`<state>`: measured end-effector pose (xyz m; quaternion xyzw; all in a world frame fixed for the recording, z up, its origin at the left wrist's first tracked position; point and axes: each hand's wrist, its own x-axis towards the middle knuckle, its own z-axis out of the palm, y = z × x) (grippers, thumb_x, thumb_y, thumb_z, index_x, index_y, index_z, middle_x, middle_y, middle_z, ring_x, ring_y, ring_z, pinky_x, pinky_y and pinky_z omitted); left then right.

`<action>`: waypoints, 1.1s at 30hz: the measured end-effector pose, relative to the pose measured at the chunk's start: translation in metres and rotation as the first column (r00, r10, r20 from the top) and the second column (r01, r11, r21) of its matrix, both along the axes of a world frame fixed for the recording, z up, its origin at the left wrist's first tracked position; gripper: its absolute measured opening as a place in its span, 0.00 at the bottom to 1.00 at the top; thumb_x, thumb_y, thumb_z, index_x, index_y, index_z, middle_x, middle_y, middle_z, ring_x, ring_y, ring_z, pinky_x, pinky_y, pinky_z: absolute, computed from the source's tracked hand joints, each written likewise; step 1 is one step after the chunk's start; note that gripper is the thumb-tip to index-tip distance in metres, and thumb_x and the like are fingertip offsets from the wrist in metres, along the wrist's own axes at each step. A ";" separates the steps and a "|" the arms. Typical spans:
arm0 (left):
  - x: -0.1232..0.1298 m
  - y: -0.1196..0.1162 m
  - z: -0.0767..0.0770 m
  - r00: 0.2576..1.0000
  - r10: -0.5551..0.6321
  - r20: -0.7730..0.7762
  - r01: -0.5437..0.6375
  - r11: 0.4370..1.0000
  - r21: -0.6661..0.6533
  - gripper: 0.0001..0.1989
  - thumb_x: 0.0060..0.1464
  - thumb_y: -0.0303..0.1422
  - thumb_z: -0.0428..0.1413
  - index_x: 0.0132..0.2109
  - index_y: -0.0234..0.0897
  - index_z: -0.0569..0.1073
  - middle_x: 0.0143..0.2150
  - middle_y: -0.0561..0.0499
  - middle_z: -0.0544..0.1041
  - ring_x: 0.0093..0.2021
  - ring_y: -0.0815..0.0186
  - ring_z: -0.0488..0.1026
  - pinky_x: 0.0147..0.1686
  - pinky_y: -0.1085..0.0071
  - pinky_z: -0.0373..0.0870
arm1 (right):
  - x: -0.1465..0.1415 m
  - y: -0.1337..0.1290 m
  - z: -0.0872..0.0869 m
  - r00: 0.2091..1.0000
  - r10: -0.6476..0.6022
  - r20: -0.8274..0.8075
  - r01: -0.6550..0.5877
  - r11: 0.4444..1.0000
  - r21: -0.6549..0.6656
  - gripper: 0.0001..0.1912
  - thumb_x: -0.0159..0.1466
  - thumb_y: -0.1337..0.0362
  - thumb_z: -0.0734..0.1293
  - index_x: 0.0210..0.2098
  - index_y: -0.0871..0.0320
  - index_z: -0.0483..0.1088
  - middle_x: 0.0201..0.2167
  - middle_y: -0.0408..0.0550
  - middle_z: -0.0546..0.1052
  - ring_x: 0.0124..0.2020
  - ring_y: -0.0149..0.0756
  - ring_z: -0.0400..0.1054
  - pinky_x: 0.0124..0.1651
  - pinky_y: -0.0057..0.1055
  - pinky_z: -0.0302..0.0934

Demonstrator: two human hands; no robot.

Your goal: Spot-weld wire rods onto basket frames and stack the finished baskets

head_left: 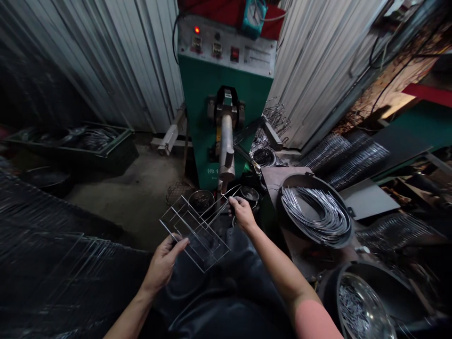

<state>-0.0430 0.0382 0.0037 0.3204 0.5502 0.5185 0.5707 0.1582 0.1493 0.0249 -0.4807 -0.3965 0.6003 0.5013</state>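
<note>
A wire rack (192,230) made of thin crossing metal rods is held over my lap, tilted. My left hand (168,256) grips its near left edge between thumb and fingers. My right hand (242,212) is closed in a pinch on a thin bent wire (231,190) at the rack's far right side. That wire's end lies by the lower tip of the welding machine's arm (226,146). Whether the wire touches the tip or is joined to the rack, I cannot tell. The green spot welding machine (197,113) stands straight ahead.
To the right, a round black pan (284,207) holds a coil of curved wires (318,214). Nearer, a metal bowl (383,315) contains many short metal pieces (353,308). Stacked wire racks (70,273) fill the left side. A green bin (116,153) of metal parts sits farther back.
</note>
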 end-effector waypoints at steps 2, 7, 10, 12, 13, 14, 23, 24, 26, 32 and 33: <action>0.001 0.001 0.000 1.000 0.014 0.010 -0.014 1.000 0.002 0.16 0.37 0.42 0.64 0.26 0.35 0.70 0.23 0.54 0.71 0.26 0.69 0.67 0.27 0.74 0.64 | -0.001 0.002 0.001 1.000 0.002 0.014 -0.002 1.000 -0.006 0.19 0.47 0.49 0.70 0.21 0.59 0.63 0.16 0.37 0.65 0.16 0.23 0.58 0.17 0.21 0.52; 0.001 0.003 0.004 0.999 0.027 0.018 -0.027 1.000 0.001 0.16 0.36 0.42 0.64 0.26 0.35 0.70 0.24 0.53 0.72 0.27 0.69 0.67 0.29 0.74 0.64 | -0.002 0.006 0.003 1.000 0.008 0.027 -0.007 1.000 -0.023 0.19 0.47 0.50 0.70 0.20 0.59 0.63 0.16 0.37 0.65 0.16 0.23 0.57 0.16 0.21 0.52; 0.003 0.003 0.011 0.997 0.057 0.043 -0.056 0.998 -0.020 0.16 0.35 0.42 0.65 0.25 0.35 0.70 0.24 0.54 0.73 0.27 0.70 0.67 0.29 0.75 0.64 | -0.002 0.006 0.003 1.000 0.013 0.005 -0.013 1.000 -0.021 0.19 0.47 0.50 0.69 0.20 0.59 0.63 0.16 0.38 0.65 0.16 0.23 0.57 0.16 0.21 0.52; 0.005 0.002 0.015 0.995 0.084 0.045 -0.083 0.996 -0.020 0.16 0.34 0.42 0.65 0.25 0.35 0.70 0.23 0.54 0.73 0.27 0.70 0.67 0.29 0.76 0.64 | 0.000 0.006 0.001 1.000 0.016 -0.006 -0.016 0.999 -0.040 0.19 0.47 0.50 0.70 0.21 0.59 0.64 0.17 0.38 0.66 0.16 0.23 0.58 0.16 0.22 0.53; 0.005 0.002 0.015 0.995 0.091 0.047 -0.091 0.996 -0.017 0.17 0.34 0.42 0.65 0.25 0.35 0.70 0.23 0.54 0.73 0.27 0.70 0.67 0.29 0.75 0.64 | 0.001 0.006 0.000 1.000 0.011 -0.010 -0.012 0.999 -0.052 0.19 0.46 0.49 0.70 0.22 0.59 0.64 0.17 0.38 0.67 0.16 0.24 0.58 0.17 0.22 0.53; 0.006 0.002 0.014 0.994 0.095 0.050 -0.095 0.995 -0.012 0.16 0.34 0.42 0.65 0.25 0.35 0.70 0.23 0.54 0.73 0.27 0.70 0.67 0.29 0.75 0.64 | 0.003 0.007 0.000 1.000 0.001 -0.012 -0.002 0.998 -0.061 0.19 0.46 0.49 0.70 0.23 0.59 0.65 0.17 0.38 0.67 0.16 0.24 0.58 0.17 0.22 0.54; 0.003 0.010 0.008 0.990 0.107 0.090 -0.106 0.994 -0.018 0.17 0.35 0.41 0.65 0.26 0.34 0.70 0.23 0.55 0.73 0.24 0.72 0.67 0.26 0.77 0.64 | 0.009 0.027 -0.005 0.998 -0.048 0.027 0.048 0.999 0.024 0.15 0.45 0.54 0.70 0.22 0.60 0.67 0.14 0.36 0.63 0.16 0.22 0.53 0.19 0.22 0.46; 0.002 0.011 0.008 0.990 0.104 0.097 -0.102 0.994 -0.028 0.17 0.34 0.41 0.65 0.26 0.35 0.70 0.23 0.55 0.73 0.24 0.72 0.67 0.25 0.77 0.64 | 0.008 0.028 -0.004 0.998 -0.044 0.036 0.043 0.999 0.033 0.15 0.45 0.54 0.70 0.21 0.60 0.67 0.15 0.36 0.63 0.17 0.22 0.53 0.19 0.22 0.45; 0.001 0.013 0.010 0.988 0.100 0.116 -0.095 0.994 -0.045 0.17 0.34 0.41 0.66 0.26 0.35 0.70 0.22 0.55 0.72 0.23 0.72 0.67 0.24 0.77 0.64 | 0.005 0.030 -0.001 0.998 -0.039 0.055 0.038 0.999 0.031 0.15 0.46 0.54 0.70 0.21 0.59 0.66 0.15 0.36 0.63 0.17 0.23 0.52 0.18 0.22 0.44; -0.002 0.018 0.021 0.988 0.115 0.103 -0.111 0.993 -0.043 0.19 0.29 0.42 0.67 0.23 0.34 0.70 0.21 0.55 0.72 0.23 0.73 0.66 0.25 0.78 0.63 | -0.002 0.042 0.002 0.995 -0.037 0.097 0.036 0.999 0.014 0.15 0.45 0.54 0.70 0.20 0.59 0.66 0.15 0.37 0.63 0.17 0.23 0.52 0.18 0.23 0.42; -0.003 0.019 0.022 0.988 0.123 0.097 -0.119 0.992 -0.045 0.19 0.28 0.42 0.67 0.23 0.34 0.70 0.21 0.54 0.72 0.24 0.72 0.66 0.25 0.77 0.64 | -0.001 0.041 0.001 0.994 -0.033 0.103 0.033 0.999 0.010 0.15 0.46 0.54 0.70 0.21 0.59 0.66 0.15 0.37 0.63 0.17 0.23 0.52 0.18 0.23 0.43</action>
